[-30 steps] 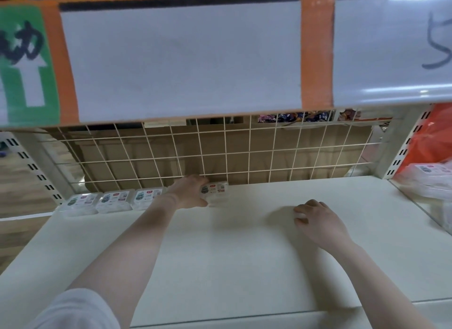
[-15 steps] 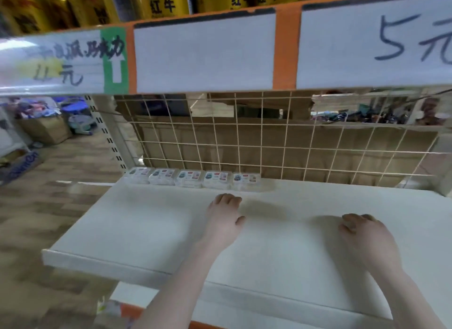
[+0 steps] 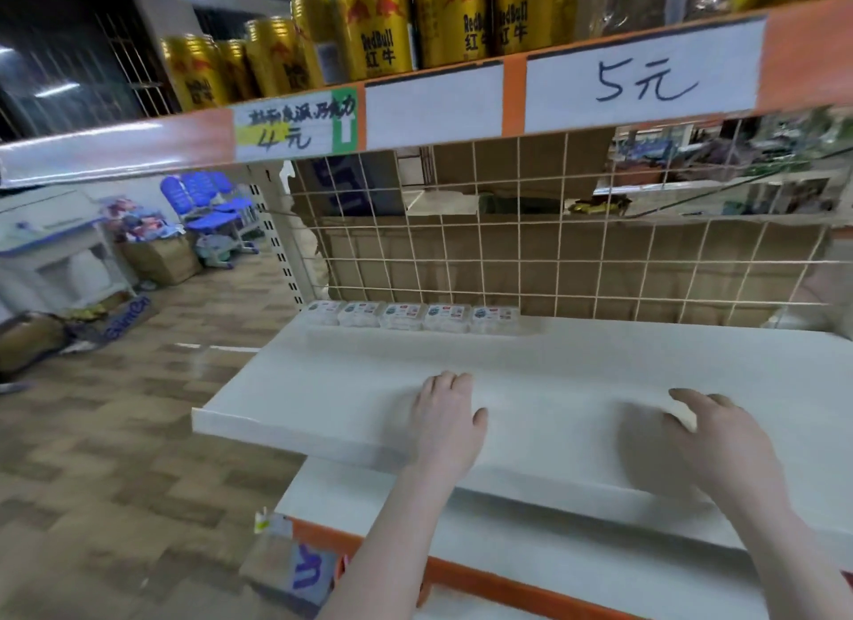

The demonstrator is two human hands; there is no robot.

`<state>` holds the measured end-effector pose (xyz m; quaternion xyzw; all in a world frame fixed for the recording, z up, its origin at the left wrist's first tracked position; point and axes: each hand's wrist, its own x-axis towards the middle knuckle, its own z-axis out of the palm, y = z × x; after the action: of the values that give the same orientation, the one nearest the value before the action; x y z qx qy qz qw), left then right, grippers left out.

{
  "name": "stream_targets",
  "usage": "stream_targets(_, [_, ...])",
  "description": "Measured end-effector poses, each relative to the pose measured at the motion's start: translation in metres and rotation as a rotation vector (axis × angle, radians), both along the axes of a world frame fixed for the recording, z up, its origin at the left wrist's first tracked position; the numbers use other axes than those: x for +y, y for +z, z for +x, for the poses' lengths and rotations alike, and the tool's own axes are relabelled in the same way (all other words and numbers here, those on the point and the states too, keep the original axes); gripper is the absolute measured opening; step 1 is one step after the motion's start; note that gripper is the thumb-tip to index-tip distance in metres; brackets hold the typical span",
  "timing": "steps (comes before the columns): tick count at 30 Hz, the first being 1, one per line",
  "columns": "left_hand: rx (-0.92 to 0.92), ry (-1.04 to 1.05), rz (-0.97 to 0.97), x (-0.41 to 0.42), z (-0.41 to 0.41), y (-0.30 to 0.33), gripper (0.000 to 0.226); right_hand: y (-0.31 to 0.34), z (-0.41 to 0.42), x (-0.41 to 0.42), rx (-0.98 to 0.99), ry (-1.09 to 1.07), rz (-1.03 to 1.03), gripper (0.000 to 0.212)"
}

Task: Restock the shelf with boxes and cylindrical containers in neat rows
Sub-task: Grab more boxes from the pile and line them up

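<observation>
Several small clear plastic boxes [image 3: 411, 316] stand in one row along the back left of the white shelf [image 3: 577, 370], against the wire grid. My left hand [image 3: 445, 416] hovers over the shelf's front part with relaxed fingers, holding nothing. My right hand [image 3: 720, 439] is further right, near the front edge, fingers loosely spread and empty. Both hands are well in front of the row of boxes.
Gold drink cans [image 3: 369, 28] fill the shelf above, behind price labels [image 3: 641, 84]. A wire grid [image 3: 554, 250] backs the shelf, cardboard behind it. A lower shelf [image 3: 554, 541] juts out below. Blue chairs [image 3: 212, 204] and cartons stand on the floor at left.
My left hand has let go of the last box in the row and drawn back toward the front edge. The view has pulled back and up, showing the cans above.
</observation>
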<state>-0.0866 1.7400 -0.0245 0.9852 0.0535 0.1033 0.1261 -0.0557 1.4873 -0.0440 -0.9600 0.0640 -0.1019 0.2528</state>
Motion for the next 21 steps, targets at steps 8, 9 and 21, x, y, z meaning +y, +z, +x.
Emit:
stream_targets(8, [-0.063, -0.043, -0.078, -0.010, -0.066, 0.001, 0.043, -0.007, -0.085, 0.003, -0.099, -0.066, 0.051, 0.036])
stream_targets(9, [-0.065, -0.048, -0.091, -0.011, -0.073, 0.002, 0.044, -0.008, -0.093, 0.001, -0.116, -0.077, 0.054, 0.035])
stream_targets(21, [-0.068, -0.105, -0.098, -0.084, -0.093, 0.012, 0.047, -0.001, -0.125, -0.082, -0.202, -0.156, 0.024, 0.035])
